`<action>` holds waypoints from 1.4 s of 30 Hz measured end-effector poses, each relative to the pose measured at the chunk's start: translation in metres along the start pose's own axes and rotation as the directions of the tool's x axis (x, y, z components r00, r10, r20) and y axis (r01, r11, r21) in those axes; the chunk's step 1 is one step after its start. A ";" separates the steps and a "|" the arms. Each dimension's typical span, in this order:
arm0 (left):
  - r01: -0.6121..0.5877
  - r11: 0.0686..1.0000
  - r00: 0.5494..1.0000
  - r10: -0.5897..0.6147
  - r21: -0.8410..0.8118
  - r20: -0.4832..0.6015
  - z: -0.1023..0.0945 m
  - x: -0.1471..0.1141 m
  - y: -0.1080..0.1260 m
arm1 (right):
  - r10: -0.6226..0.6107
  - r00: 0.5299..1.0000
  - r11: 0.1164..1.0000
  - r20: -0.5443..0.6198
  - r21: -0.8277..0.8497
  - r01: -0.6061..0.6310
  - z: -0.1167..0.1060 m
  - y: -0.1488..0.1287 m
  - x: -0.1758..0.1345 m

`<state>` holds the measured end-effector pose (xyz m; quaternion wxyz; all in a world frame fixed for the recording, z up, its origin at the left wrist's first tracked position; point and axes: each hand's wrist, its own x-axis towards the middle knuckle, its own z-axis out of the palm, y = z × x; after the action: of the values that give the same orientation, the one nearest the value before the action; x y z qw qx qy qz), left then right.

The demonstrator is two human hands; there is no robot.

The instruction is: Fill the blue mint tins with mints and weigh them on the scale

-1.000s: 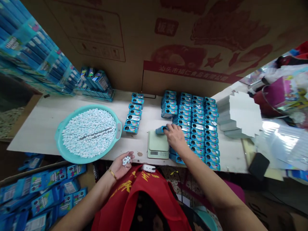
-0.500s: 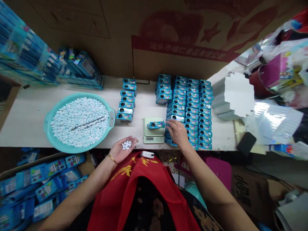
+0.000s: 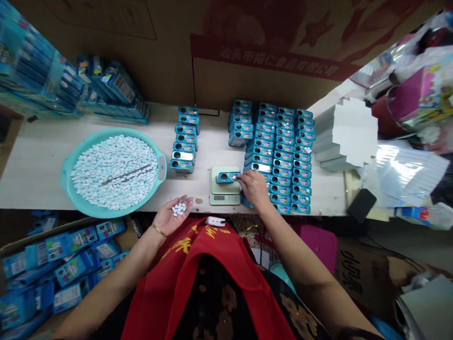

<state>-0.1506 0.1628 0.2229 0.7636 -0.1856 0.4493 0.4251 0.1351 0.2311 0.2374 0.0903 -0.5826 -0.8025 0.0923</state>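
Cardboard point(image 3: 170, 61) backed the desk point(image 3: 214, 141). Palm up and wide, the left hand point(image 3: 167, 219) cradled white tablets point(image 3: 179, 209); rightward, a blue box point(image 3: 223, 178) lay on the scale point(image 3: 225, 189), the right hand point(image 3: 255, 188) narrowed at its right end, grip unclear. Weighing seemed underway, probably needing a clean release next.

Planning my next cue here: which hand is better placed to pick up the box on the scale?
Probably the right hand: its fingers are at one end of the box on the scale. The left hand is palm up, farther from the scale, with white pieces in it.
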 end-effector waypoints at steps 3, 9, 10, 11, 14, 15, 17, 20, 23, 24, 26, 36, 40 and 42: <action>0.009 1.000 1.000 -0.009 0.013 0.007 0.002 0.000 -0.001 | 0.008 1.000 1.000 0.015 -0.029 -0.007 0.002 -0.009 0.004; 0.039 0.998 0.997 -0.042 0.044 0.070 0.013 0.004 -0.006 | -0.030 0.999 0.999 0.027 -0.019 0.031 0.000 -0.036 0.013; 0.046 0.998 0.996 -0.049 0.046 0.078 0.015 0.004 -0.007 | -0.029 0.999 1.000 0.015 -0.005 0.029 -0.001 -0.037 0.013; 0.052 0.997 0.995 -0.056 0.050 0.085 0.016 0.005 -0.007 | -0.023 1.000 1.000 -0.001 0.011 0.023 -0.002 -0.037 0.013; 0.060 0.996 0.992 -0.067 0.068 0.108 0.017 0.006 -0.006 | 0.013 0.998 0.997 -0.054 0.077 -0.009 -0.006 -0.029 0.009; 0.061 0.995 0.990 -0.070 0.075 0.119 0.016 0.005 -0.006 | 0.028 0.997 0.994 -0.072 0.105 -0.021 -0.007 -0.026 0.007; 0.066 0.994 0.988 -0.077 0.085 0.137 0.015 0.005 -0.006 | 0.052 0.994 0.983 -0.098 0.182 -0.033 -0.010 -0.027 0.001; 0.097 0.991 0.979 -0.112 0.094 0.171 0.015 0.005 -0.009 | -0.052 0.997 0.943 -0.054 0.327 0.066 -0.010 -0.053 -0.008; 0.136 0.985 0.965 -0.155 0.103 0.210 0.017 0.005 -0.015 | -0.343 0.935 0.882 0.091 0.374 0.287 -0.003 -0.098 -0.017; 0.143 0.984 0.964 -0.162 0.102 0.209 0.017 0.005 -0.017 | -0.401 0.906 0.878 0.135 0.339 0.338 0.001 -0.110 -0.020; 0.150 0.984 0.968 -0.167 0.097 0.189 0.015 0.005 -0.021 | -0.461 0.863 0.875 0.207 0.268 0.403 0.007 -0.127 -0.024; 0.176 0.978 0.973 -0.190 0.114 0.132 0.017 0.007 -0.025 | -0.384 0.891 0.918 0.241 0.207 0.340 0.014 -0.126 -0.027; 0.139 0.982 0.964 -0.163 0.125 0.211 0.033 0.012 -0.022 | -0.309 0.933 0.917 0.182 0.317 0.242 0.009 -0.103 -0.016; 0.130 0.984 0.961 -0.156 0.125 0.229 0.040 0.015 -0.020 | -0.215 0.968 0.935 0.127 0.313 0.167 0.002 -0.082 -0.004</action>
<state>-0.1097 0.1849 0.2297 0.8497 -0.1234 0.3622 0.3628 0.0609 0.2019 0.2559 0.1219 -0.4719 -0.8367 0.2497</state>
